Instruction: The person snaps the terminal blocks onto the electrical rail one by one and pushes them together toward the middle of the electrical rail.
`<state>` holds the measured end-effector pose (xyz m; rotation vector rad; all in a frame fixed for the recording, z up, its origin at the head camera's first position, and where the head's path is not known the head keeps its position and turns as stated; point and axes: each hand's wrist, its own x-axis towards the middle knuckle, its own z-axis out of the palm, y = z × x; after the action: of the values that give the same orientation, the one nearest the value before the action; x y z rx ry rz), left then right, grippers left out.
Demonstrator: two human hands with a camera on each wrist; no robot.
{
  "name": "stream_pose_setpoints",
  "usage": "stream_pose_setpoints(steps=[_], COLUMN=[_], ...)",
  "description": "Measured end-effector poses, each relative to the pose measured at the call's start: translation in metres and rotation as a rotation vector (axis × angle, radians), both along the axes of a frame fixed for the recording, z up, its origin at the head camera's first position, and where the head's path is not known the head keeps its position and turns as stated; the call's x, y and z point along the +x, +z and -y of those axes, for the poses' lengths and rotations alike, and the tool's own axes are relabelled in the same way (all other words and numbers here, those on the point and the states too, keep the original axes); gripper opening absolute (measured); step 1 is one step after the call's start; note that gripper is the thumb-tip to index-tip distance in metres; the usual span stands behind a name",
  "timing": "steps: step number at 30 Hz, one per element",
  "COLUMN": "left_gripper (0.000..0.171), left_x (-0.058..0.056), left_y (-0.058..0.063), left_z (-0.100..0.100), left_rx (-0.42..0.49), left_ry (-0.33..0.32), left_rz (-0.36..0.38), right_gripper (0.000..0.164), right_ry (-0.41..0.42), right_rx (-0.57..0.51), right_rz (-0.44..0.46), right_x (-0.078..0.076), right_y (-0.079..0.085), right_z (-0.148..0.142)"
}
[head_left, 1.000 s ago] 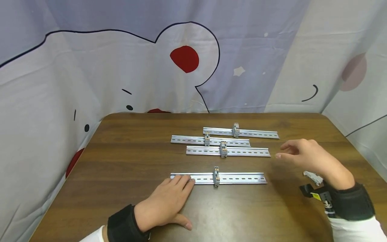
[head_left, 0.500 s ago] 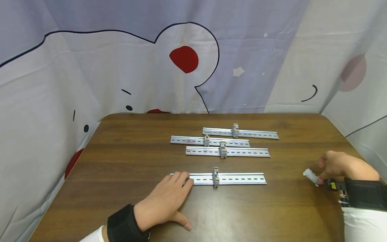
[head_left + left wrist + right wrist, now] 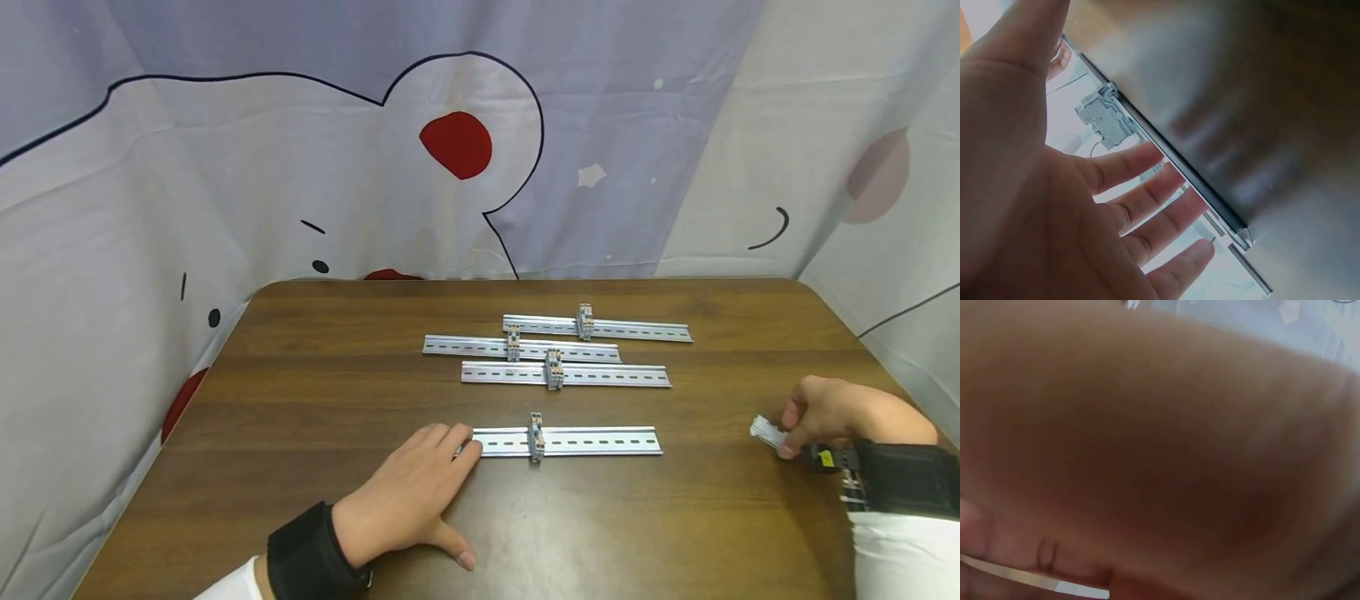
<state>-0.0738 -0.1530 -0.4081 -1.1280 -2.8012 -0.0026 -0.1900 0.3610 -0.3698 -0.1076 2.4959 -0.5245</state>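
Observation:
In the head view my left hand (image 3: pixel 411 493) rests with extended fingers on the left end of the nearest slotted DIN rail (image 3: pixel 600 442). A grey terminal block (image 3: pixel 536 437) sits across that rail near its middle. From the left wrist, the fingertips (image 3: pixel 1175 178) touch the rail's edge, and the block (image 3: pixel 1105 119) stands beyond them. At the far right, my right hand (image 3: pixel 847 410) pinches one end of a loose terminal block (image 3: pixel 765 431) low over the table. Its own palm fills most of the right wrist view, so the grip is hidden there.
Behind the nearest rail lie a front rail (image 3: pixel 615 377), a middle rail (image 3: pixel 465 345) and a back rail (image 3: pixel 641 332), each carrying grey terminal blocks. They rest on a brown wooden table (image 3: pixel 315 400). A printed curtain (image 3: pixel 300 183) hangs behind the table's back edge.
My right hand has moved right and down from beside the rails to the loose terminal block, and its thumb and fingers have closed on it. The left hand has stayed in place.

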Motion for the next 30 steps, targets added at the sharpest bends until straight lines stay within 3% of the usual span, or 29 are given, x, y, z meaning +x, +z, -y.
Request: stream_pose_setpoints(steps=[12, 20, 25, 30], left_gripper=[0.109, 0.110, 0.110, 0.111], left_x=[0.000, -0.001, -0.001, 0.000], left_y=[0.001, 0.001, 0.001, 0.002], left_z=[-0.001, 0.000, 0.000, 0.001], left_rx=[0.005, 0.001, -0.005, -0.012], left_ry=[-0.007, 0.006, 0.008, 0.006], left_rz=[0.023, 0.074, 0.082, 0.081], right_gripper=[0.038, 0.032, 0.022, 0.019], right_ry=[0.094, 0.171, 0.168, 0.246], right_rx=[0.057, 0.023, 0.028, -0.004], right_rz=[-0.043, -0.127, -0.129, -0.189], right_x=[-0.003, -0.002, -0.002, 0.000], right_y=[-0.008, -0.001, 0.006, 0.009], right_z=[0.014, 0.027, 0.034, 0.041])
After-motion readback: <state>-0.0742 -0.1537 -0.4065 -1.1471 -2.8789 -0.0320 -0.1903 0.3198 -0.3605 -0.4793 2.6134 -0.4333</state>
